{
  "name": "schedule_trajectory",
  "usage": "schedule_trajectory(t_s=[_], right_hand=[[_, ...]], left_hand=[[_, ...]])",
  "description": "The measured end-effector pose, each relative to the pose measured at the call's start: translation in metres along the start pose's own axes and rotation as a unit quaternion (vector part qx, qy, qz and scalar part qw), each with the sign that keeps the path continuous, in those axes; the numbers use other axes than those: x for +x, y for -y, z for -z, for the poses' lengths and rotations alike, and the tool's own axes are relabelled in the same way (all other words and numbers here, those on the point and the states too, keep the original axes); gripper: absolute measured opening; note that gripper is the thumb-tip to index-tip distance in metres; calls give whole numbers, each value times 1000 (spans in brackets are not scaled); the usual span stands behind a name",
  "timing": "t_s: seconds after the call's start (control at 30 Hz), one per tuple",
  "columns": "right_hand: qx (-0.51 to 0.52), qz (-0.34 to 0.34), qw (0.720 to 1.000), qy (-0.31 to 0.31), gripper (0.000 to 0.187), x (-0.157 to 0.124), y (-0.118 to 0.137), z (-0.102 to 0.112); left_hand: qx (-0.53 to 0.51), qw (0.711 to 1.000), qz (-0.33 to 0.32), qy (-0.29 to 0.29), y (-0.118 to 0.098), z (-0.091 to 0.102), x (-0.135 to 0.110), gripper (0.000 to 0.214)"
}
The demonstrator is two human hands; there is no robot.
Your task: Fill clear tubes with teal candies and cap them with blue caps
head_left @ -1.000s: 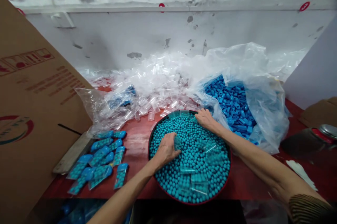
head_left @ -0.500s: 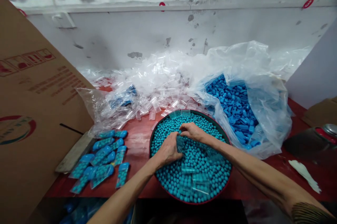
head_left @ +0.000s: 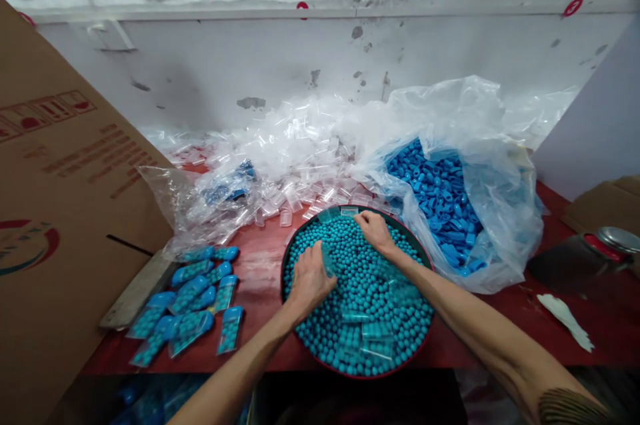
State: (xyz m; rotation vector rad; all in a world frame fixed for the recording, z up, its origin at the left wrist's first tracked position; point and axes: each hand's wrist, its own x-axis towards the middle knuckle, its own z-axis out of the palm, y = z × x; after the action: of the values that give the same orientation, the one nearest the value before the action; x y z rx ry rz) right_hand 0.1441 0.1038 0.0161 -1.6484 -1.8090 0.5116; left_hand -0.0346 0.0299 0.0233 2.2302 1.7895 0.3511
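Note:
A round basin (head_left: 300, 340) full of turquoise beads (head_left: 345, 292) stands at the table's front edge. My left hand (head_left: 311, 280) is closed round a small clear plastic case (head_left: 328, 260) over the left part of the beads; its contents are mostly hidden. Above the basin's far side, my right hand (head_left: 375, 232) has its fingers curled together, and whatever they pinch cannot be made out. Just beyond those fingertips, a clear case (head_left: 349, 210) lies by the rim. More clear cases (head_left: 377, 340) rest on the beads near the front.
Left of the basin lie several bead-filled cases with blue caps (head_left: 231, 328). An open plastic bag (head_left: 505, 225) holds blue caps (head_left: 435, 192). Clear cases (head_left: 320, 145) are heaped along the wall. A cardboard box (head_left: 75, 212) stands left, a dark flask (head_left: 575, 265) right.
My right hand has parted from the left hand and moved up and right towards the far rim. My left hand, still on its case, has shifted slightly left and up.

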Motion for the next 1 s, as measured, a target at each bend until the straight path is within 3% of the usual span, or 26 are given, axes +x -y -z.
schedule_trajectory(t_s=[0.13,0.33,0.57,0.8,1.0], right_hand=[[10,-94,994,-56,35,19,-30,1],[70,-136,985,-78,34,22,-49,-22],[135,-201,965,-105,46,26,-46,-46],[205,-222,949,-85,43,25,-40,-50],[298,-287,907,-73,44,21,-34,-62]], left_hand=[[41,998,38,40,19,11,1,57],[114,990,48,69,23,11,9,43],[106,983,91,116,10,5,22,41],[76,984,112,117,1,-5,26,45],[8,982,137,127,-5,-9,35,57]])
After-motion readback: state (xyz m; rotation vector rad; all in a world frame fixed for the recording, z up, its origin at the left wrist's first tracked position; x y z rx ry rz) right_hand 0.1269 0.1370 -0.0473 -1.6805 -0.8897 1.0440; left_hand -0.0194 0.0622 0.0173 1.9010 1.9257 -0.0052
